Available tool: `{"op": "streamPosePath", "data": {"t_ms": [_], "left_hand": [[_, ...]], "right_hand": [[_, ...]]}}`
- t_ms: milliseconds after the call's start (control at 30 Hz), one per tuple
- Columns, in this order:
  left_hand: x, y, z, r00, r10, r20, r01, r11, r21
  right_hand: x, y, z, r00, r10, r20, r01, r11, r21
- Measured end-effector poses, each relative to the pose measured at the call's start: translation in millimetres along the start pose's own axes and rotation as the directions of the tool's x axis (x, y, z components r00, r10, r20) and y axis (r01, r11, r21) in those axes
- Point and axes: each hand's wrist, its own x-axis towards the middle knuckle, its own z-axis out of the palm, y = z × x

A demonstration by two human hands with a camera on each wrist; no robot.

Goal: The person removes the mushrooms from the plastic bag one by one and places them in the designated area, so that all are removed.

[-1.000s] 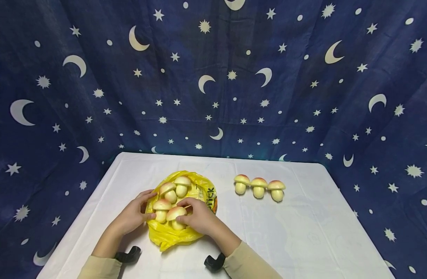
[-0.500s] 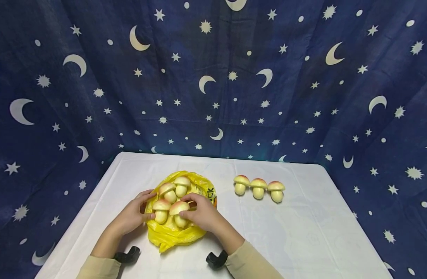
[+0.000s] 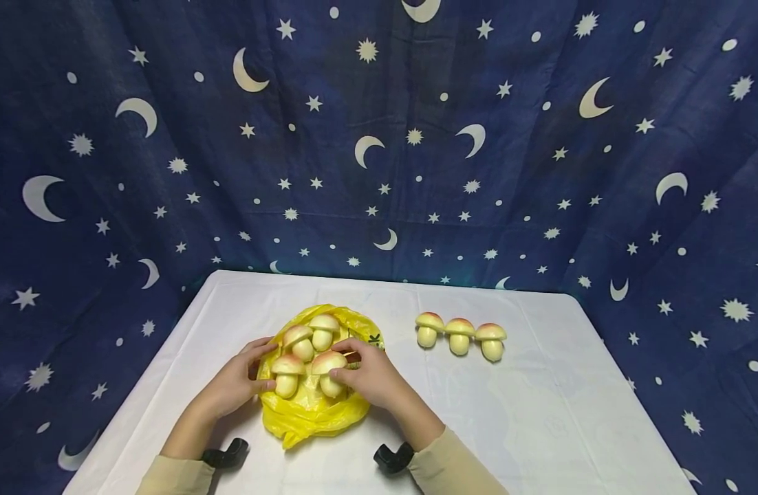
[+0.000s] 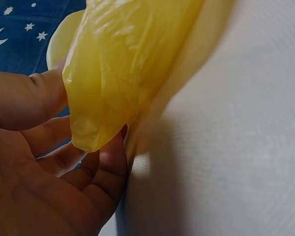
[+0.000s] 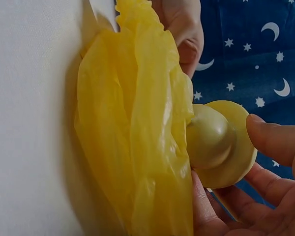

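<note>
A yellow plastic bag lies opened out on the table, holding several model mushrooms with cream stems and reddish-tinged caps. My right hand grips one of these mushrooms by its cap, at the right of the group; in the right wrist view the thumb lies against the cap with the fingers beneath. At the bag's left side, my left hand holds the rim, its thumb inside and fingers outside. In front of that thumb stands another mushroom. Two more, a near one and a far one, sit behind.
To the right of the bag, three matching mushrooms stand side by side in a row: left, middle and right. A white cloth covers the table. Behind it hangs a dark blue curtain with moons and stars.
My right hand has shifted the gripped mushroom rightward and slightly back inside the bag, apart from the left one. The left hand has kept its place on the rim.
</note>
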Motion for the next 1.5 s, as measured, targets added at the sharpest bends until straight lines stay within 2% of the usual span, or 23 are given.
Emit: {"op": "streamPosePath", "data": {"t_ms": [400,667,1300,1500], "left_hand": [[-0.4,-0.6,0.4,1.000,-0.015,0.002,0.015,1.000,0.001],[-0.9,-1.6,0.5,1.000,-0.006,0.003,0.006,1.000,0.006],[0.0,-2.6,1.2,1.000,-0.002,0.002,0.002,1.000,-0.007],[0.2,-3.0,0.6,1.000,0.004,0.003,-0.004,1.000,-0.005]], "right_hand": [[-8.6,-0.6,-19.4,0.999,-0.011,-0.038,0.012,1.000,0.019],[-13.7,7.7,-37.0,0.996,-0.030,-0.079,0.030,1.000,-0.003],[-21.3,16.9,-71.5,0.977,0.017,-0.214,-0.013,1.000,0.021],[-21.6,24.4,-78.6,0.973,0.032,-0.229,-0.028,0.999,0.023]]}}
